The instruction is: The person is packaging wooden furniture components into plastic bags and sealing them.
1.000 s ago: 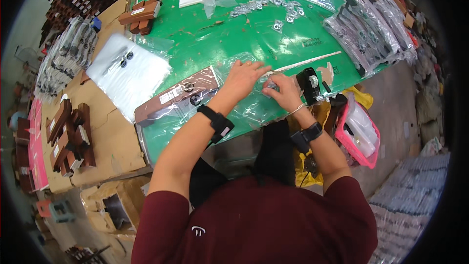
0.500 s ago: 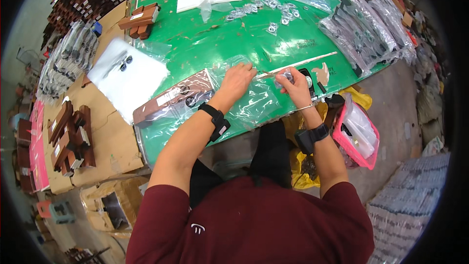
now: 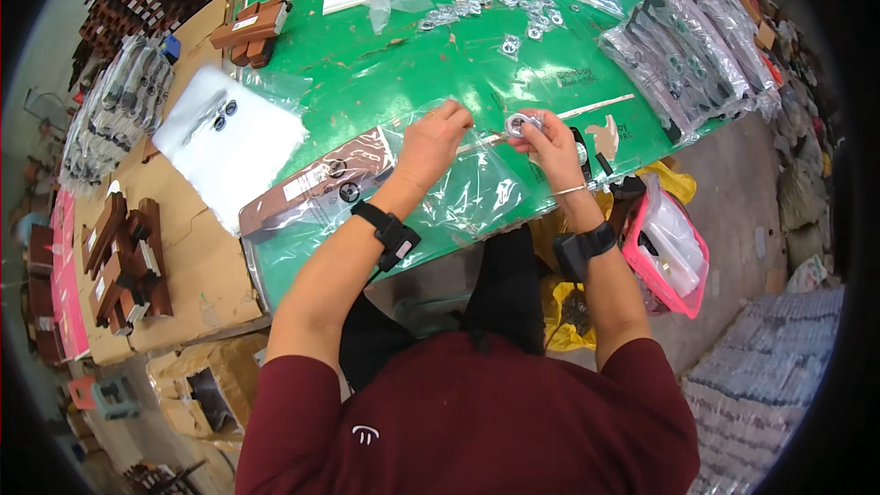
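My left hand (image 3: 437, 142) has its fingers pinched at the upper edge of a clear plastic bag (image 3: 472, 188) on the green table. Inside the bag's left part lies a long brown bar (image 3: 316, 181) with a white label, and black round marks show on the plastic over it. Between the thumb and fingers of my right hand (image 3: 554, 151) is a small round silvery ring-shaped piece (image 3: 521, 124), apparently in a small clear packet. It is held above the table, to the right of the bag's mouth.
Several small packets (image 3: 510, 44) of round pieces lie farther back. White plastic bags (image 3: 229, 142) are stacked at left, near brown bars (image 3: 128, 261) on cardboard. Bagged dark pieces (image 3: 665, 64) fill the table's right side. A pink basket (image 3: 699, 289) stands below the edge.
My right hand has turned and moved slightly left, bringing the ring-shaped piece into clearer sight. My left hand has shifted a little left and is still at the bag.
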{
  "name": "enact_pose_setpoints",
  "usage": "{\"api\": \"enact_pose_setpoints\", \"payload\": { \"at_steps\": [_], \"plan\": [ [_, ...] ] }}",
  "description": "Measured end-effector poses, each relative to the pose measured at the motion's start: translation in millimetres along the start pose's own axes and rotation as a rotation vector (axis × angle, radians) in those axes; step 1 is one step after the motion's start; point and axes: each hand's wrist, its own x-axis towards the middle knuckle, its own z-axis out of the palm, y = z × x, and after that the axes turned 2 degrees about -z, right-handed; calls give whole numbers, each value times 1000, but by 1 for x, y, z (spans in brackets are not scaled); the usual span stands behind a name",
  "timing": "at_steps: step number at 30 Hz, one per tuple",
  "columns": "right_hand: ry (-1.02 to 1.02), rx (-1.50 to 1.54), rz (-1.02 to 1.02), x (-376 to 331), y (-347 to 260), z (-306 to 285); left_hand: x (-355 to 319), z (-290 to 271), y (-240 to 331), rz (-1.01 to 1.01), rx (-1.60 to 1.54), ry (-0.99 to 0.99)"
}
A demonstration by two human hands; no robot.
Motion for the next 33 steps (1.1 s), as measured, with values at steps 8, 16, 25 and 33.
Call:
{"api": "enact_pose_setpoints", "payload": {
  "at_steps": [8, 16, 25, 33],
  "plan": [
    [-886, -225, 311, 49, -20, 51, 9, -28, 17, 27, -182, 182],
    [-1330, -762, -221, 63, 7, 74, -5, -32, 34, 50, -184, 211],
    [-1025, -216, 412, 37, 23, 61, -26, -25, 43, 135, -195, 237],
    [-1008, 124, 746, 37, -9, 79, -107, -104, 0, -8, -11, 195]
  ]
}}
